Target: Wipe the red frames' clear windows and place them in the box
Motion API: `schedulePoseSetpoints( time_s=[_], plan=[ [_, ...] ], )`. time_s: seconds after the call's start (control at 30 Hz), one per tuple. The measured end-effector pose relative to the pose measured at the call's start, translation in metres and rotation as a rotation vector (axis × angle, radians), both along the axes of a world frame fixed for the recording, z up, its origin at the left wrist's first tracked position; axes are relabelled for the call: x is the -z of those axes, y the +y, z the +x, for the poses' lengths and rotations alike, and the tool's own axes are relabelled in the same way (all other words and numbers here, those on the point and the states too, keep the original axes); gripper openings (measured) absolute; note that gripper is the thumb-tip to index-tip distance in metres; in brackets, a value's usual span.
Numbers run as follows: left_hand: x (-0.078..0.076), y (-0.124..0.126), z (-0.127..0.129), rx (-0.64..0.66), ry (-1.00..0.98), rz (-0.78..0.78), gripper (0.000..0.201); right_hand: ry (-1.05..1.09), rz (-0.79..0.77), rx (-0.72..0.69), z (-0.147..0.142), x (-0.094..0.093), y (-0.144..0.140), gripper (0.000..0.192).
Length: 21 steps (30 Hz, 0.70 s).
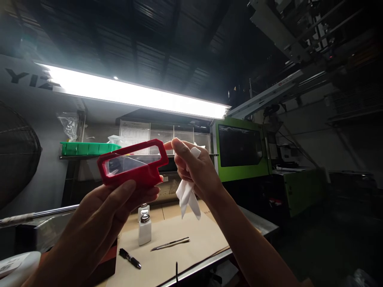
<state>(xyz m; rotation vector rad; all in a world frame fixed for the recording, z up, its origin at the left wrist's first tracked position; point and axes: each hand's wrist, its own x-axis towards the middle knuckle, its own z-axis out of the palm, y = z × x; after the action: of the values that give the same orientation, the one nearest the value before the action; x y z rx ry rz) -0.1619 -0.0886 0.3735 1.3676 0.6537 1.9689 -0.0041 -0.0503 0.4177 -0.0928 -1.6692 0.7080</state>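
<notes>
My left hand point(119, 199) grips a red plastic frame point(140, 175) by its lower edge, thumb in front and fingers behind. The frame has a long window with a clear pane, and it is held up tilted below the lamp. Beside its right end is my right hand point(194, 167), closed around a crumpled white cloth point(189, 197) that hangs below the palm. The right index finger reaches to the frame's upper right corner; whether it touches is hard to tell. Below the hands stand white pump bottles point(145, 231) with metal tops.
On the cardboard-covered table point(167, 263) lie a black pen point(130, 258) and a slim metal tool point(170, 243). A bright tube lamp point(134, 91) hangs above a shelf with a green tray point(89, 148). A green machine point(245, 171) stands right, a fan point(18, 155) left.
</notes>
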Motion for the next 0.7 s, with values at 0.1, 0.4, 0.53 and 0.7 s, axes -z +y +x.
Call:
schedulePoseSetpoints(
  time_s=[0.1, 0.4, 0.53, 0.7],
  plan=[
    [-0.001, -0.001, -0.002, 0.077, 0.086, 0.002, 0.031, 0.0, -0.033, -0.086, 0.0, -0.003, -0.002, 0.026],
    [-0.007, -0.003, 0.0, 0.078, 0.116, -0.018, 0.036, 0.035, -0.114, -0.213, -0.002, -0.006, -0.001, 0.029],
    [-0.012, 0.001, -0.008, -0.042, 0.225, 0.105, 0.033, 0.067, -0.208, -0.292, -0.015, -0.003, 0.009, 0.025],
    [-0.031, -0.001, -0.01, -0.204, 0.382, 0.22, 0.043, 0.117, -0.324, -0.412, -0.035, -0.008, 0.017, 0.022]
  ],
)
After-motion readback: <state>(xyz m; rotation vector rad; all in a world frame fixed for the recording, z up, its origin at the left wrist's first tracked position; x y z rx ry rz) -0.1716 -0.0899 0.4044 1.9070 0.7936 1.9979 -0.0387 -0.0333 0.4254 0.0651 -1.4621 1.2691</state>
